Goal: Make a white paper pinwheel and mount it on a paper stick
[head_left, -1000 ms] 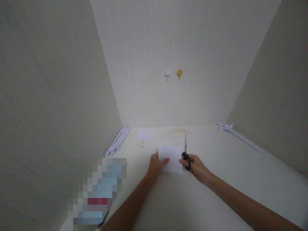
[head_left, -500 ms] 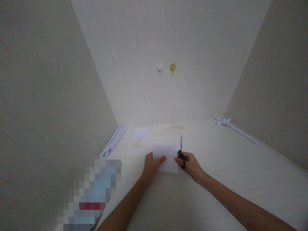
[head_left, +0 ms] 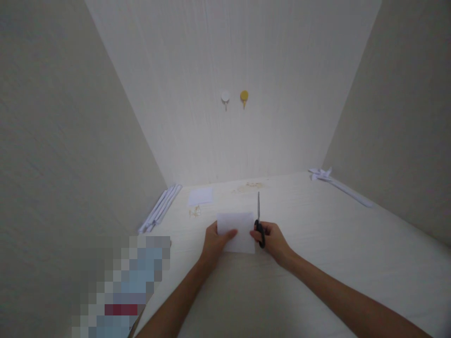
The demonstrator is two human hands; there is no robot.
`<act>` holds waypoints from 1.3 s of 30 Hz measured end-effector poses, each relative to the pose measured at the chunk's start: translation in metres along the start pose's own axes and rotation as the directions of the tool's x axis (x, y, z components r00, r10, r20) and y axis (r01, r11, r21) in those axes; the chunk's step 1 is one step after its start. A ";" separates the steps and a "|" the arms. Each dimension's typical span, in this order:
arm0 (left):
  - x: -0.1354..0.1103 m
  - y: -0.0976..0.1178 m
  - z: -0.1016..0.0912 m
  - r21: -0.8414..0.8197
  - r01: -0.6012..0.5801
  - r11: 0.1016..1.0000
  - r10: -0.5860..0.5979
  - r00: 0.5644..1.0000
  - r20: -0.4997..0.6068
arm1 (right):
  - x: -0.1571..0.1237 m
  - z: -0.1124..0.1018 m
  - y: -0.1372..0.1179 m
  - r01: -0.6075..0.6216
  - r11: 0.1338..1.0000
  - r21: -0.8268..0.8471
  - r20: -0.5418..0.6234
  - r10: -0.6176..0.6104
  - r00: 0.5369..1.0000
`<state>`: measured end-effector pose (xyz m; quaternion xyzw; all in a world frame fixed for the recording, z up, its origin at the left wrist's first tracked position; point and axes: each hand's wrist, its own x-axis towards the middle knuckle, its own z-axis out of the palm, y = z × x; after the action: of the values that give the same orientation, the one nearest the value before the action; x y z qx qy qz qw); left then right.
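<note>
- Grip: left hand [head_left: 214, 241] clamped on left edge of white sheet [head_left: 237, 230], over mid worktop [head_left: 317, 244]
- Tool: right hand [head_left: 273, 239] closed round scissors [head_left: 259, 220], blades together beside sheet's right edge
- Advice: keep sheet taut, blades square

- Yellow hook [head_left: 244, 96]: fixed on the back wall [head_left: 197, 56], a pale cream panel with faint vertical grain.
- White hook [head_left: 225, 97]: just left of the yellow hook, at the same height.
- Left wall [head_left: 52, 141]: well left of the yellow hook, plain beige, in shade.
- Right wall [head_left: 405, 117]: well right of the yellow hook, same beige.
- Tabletop [head_left: 317, 244]: below the yellow hook, light wood-look, meeting all three walls.
- Light: soft and even, brightest around the yellow hook.
</note>
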<state>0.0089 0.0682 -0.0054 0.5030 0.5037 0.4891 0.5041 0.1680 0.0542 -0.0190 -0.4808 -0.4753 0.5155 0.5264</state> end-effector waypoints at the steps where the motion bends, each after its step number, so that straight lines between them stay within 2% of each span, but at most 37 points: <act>1: 0.000 0.000 0.000 -0.001 -0.004 1.000 0.004 1.000 -0.002 | 0.000 0.000 0.000 -0.005 1.000 0.009 -0.011 0.005 1.000; 5: 0.001 0.000 0.000 -0.164 -0.011 0.986 0.016 0.999 0.031 | 0.001 -0.003 0.001 0.013 0.996 0.085 -0.049 -0.009 0.999; 9: 0.001 -0.002 0.003 -0.351 0.044 0.935 -0.015 0.996 0.083 | 0.004 -0.007 0.002 0.044 0.975 0.220 -0.119 -0.018 0.993; 15: -0.002 -0.005 0.012 -0.442 0.117 0.889 -0.093 0.993 0.075 | 0.005 -0.006 0.004 0.036 0.951 0.306 -0.112 -0.002 0.994; 17: -0.004 -0.004 0.014 -0.452 0.119 0.884 -0.094 0.993 0.077 | 0.003 -0.004 0.004 0.026 0.954 0.300 -0.080 -0.002 0.997; 22: -0.008 -0.001 0.016 -0.438 0.136 0.889 -0.157 0.988 -0.011 | -0.001 -0.001 0.002 -0.014 0.946 0.325 -0.035 0.027 0.999; 28: -0.008 0.000 0.016 -0.481 0.152 0.863 -0.133 0.988 0.073 | -0.002 0.000 0.000 -0.028 0.925 0.379 -0.063 0.055 0.997; 32: -0.007 -0.001 0.016 -0.504 0.158 0.849 -0.135 0.988 0.082 | -0.001 0.000 0.000 -0.015 0.923 0.384 -0.102 0.059 0.993; 35: -0.008 -0.004 0.017 -0.432 0.126 0.893 -0.096 0.991 0.091 | -0.002 0.001 0.000 -0.018 0.937 0.348 -0.108 0.059 0.992; 39: -0.009 -0.008 0.019 -0.241 0.057 0.969 -0.028 0.992 0.122 | -0.002 0.000 0.000 -0.004 0.961 0.278 -0.099 0.033 0.995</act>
<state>0.0276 0.0589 -0.0131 0.4541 0.4198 0.5061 0.6012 0.1681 0.0524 -0.0188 -0.4326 -0.3662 0.5567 0.6073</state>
